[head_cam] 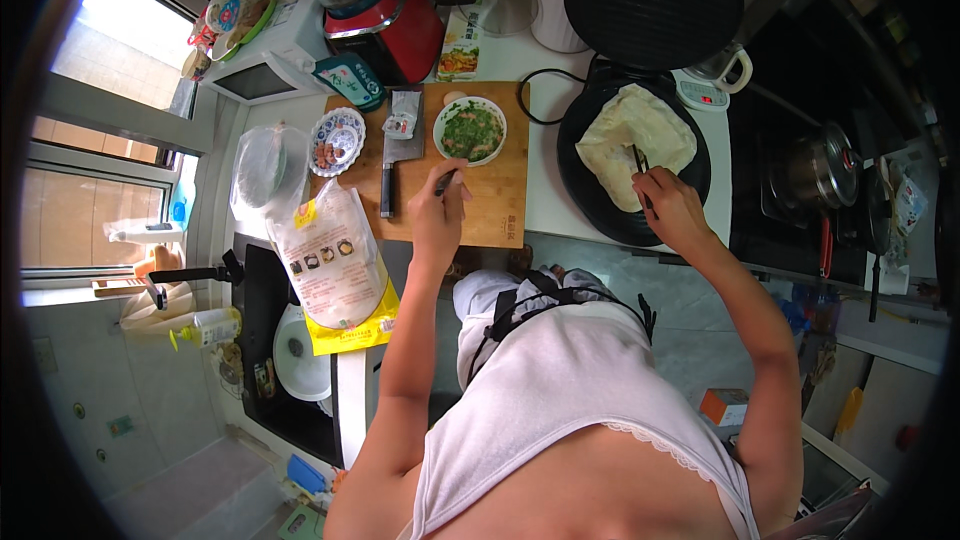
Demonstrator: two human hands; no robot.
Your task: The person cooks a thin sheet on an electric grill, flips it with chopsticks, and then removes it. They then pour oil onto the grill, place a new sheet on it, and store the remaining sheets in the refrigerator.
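My left hand [439,199] grips the dark handle of a utensil [445,181] at the near rim of a white bowl [501,148]. Chopped greens with pinkish bits [472,127] fill the bowl; the utensil's far end cannot be made out. In my right hand [667,199] is a pair of dark chopsticks [640,159], their tips against the middle of a pale flatbread [637,120]. The flatbread lies creased and uneven on the black plate of an electric griddle [581,199], whose round lid [652,4] is raised behind it.
A cleaver [388,180] with a small packet on its blade, an egg [454,97] and a patterned dish [337,120] are on the wooden cutting board [495,202]. A yellow-white bag [334,262] overhangs the sink [262,375]. A red blender [405,30] stands behind; a pot [817,165] is right.
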